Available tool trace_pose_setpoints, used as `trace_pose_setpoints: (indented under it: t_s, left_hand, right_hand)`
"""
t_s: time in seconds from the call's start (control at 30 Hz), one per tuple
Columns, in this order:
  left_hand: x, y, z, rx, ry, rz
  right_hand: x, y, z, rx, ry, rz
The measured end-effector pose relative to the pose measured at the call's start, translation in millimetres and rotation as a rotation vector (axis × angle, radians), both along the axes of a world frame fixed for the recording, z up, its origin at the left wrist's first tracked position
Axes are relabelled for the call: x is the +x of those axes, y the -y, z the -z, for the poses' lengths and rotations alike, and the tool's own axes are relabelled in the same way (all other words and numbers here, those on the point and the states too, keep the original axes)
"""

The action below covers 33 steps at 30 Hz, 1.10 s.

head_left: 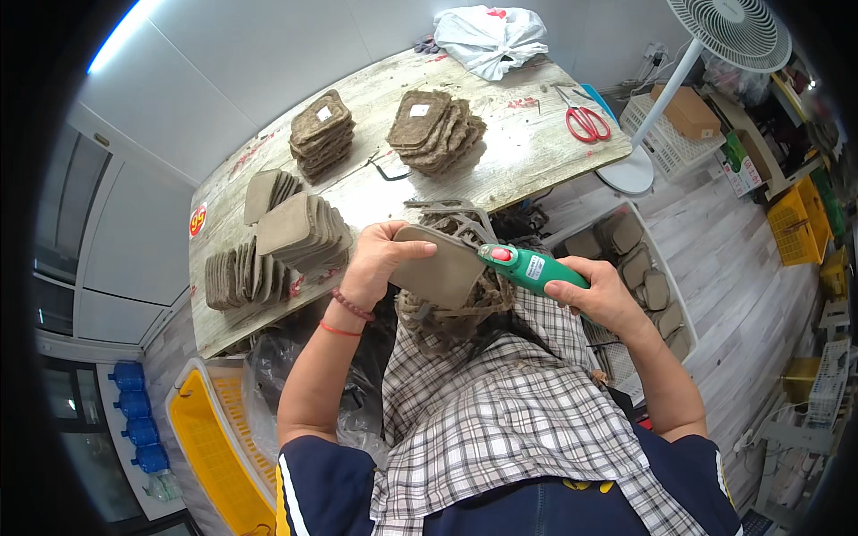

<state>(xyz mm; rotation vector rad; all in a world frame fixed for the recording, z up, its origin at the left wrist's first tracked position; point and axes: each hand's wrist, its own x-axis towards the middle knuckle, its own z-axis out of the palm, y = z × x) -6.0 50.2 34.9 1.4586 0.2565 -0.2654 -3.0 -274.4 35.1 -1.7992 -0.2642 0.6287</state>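
Note:
My left hand (382,257) grips a flat taupe pad (444,275) with rounded corners, thumb on its upper face, above my lap. In my right hand (603,293) is a green handheld power cutter (536,271) with a red button, fingers wrapped round its body. The cutter's front end meets the pad's far right edge; its blade is too small to make out. A thin curved offcut strip (460,208) stands just beyond the pad. Under the pad, a heap of brown trimmed scraps (429,322) rests on my checked apron (500,420).
On the table (357,201) stand stacks of taupe pads (299,230), fuzzy brown stacks (322,129), red scissors (585,123) and a white plastic bag (492,40). A bin of pads (657,290) sits right, yellow crates (214,447) left, a fan (733,31) far right.

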Motion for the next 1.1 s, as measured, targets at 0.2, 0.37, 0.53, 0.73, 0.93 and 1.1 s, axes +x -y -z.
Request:
trace_pose_setpoints:
  t_s: [0.2, 0.37, 0.53, 0.73, 0.93, 1.1]
  left_hand:
    - [3.7, 14.9, -3.5, 0.076, -0.006, 0.145]
    - [9.7, 21.6, -12.0, 0.168, -0.055, 0.265]
    - [13.5, 29.1, -14.2, 0.032, -0.041, 0.285]
    - [16.6, -79.2, -26.4, -0.063, 0.163, -0.153]
    - [7.8, -222.0, -32.1, 0.100, 0.219, -0.584]
    - [27.4, -216.1, 0.0, 1.580, 0.165, -0.630]
  right_hand:
    - [3.0, -7.1, -3.0, -0.002, 0.050, -0.025]
    - [7.4, -18.0, -6.9, 0.074, 0.031, -0.012]
    - [21.6, -29.6, -1.8, 0.206, -0.020, -0.051]
    - [16.9, 0.7, 15.3, 0.235, -0.066, 0.250]
    - [8.2, 33.7, 37.9, 0.170, -0.052, 0.282]
    - [5.2, 33.4, 46.1, 0.205, -0.073, 0.309]
